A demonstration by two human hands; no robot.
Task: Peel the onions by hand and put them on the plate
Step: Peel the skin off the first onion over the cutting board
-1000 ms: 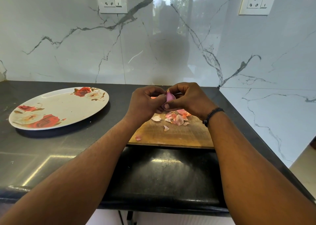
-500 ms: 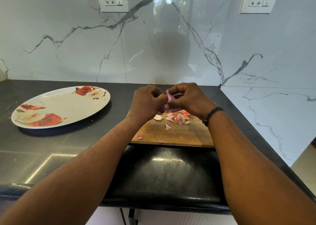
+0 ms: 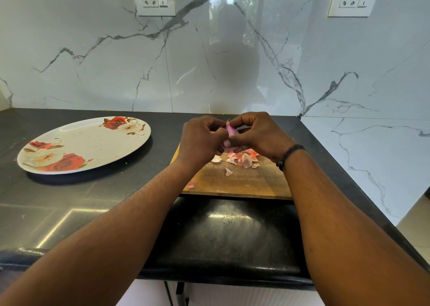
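Counter [image 3: 93, 212] edge nearest, dark polished stone; both forearms reach over it toward the wooden cutting board [image 3: 244, 182]. Loose peel scraps [image 3: 244, 160] lie on the board's far half, one pink flake near its left front corner.

Above the scraps: left hand [image 3: 201, 140] and right hand [image 3: 258, 133], fingers of both curled in, pinching one small purple onion [image 3: 230, 131] between them. Pointed tip sticks up; lower part hidden behind thumbs. Onion held clear of the board, not resting on it. Black band on right wrist.

Further left, floral plate [image 3: 88, 142] sits well apart from the board; no onion on it yet. Marble wall with two sockets behind.

Judgement: peeling step in progress, placing not started. To do it well: steady the bulb with one hand, catch the dry skin's edge near the tip with a thumbnail of the other, pull down toward the root in strips, rotate, repeat. Keep the work over the board so scraps land there. Risk: slick inner layer slipping out of a tight pinch.
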